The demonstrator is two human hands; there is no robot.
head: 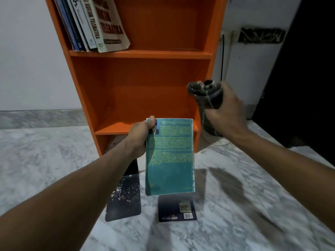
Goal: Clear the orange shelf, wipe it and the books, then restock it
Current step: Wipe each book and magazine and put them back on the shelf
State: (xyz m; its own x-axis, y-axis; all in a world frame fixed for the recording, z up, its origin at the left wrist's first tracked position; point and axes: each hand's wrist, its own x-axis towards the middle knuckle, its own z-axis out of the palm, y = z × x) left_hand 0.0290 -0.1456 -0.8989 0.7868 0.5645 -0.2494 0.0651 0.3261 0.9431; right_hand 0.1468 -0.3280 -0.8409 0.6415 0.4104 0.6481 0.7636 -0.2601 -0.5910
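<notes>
Marble floor (45,160), orange shelf (145,84) ahead. Left hand (139,138) pinches teal book (170,160) at its top-left corner, thumb on the cover, clear of the shelf front. Right hand (224,109) fisted round dark cloth (206,93) at the shelf's right edge. Two dark books (125,200) flat below.

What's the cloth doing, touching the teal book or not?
Apart. The head view shows orange shelf between the cloth in the right hand and the teal book.

Orange shelf (139,55): smooth, matt painted board. Teal book (170,160): worn, scuffed paper cover. Rag (208,96): dark cloth. Floor (54,160): polished marble.
</notes>
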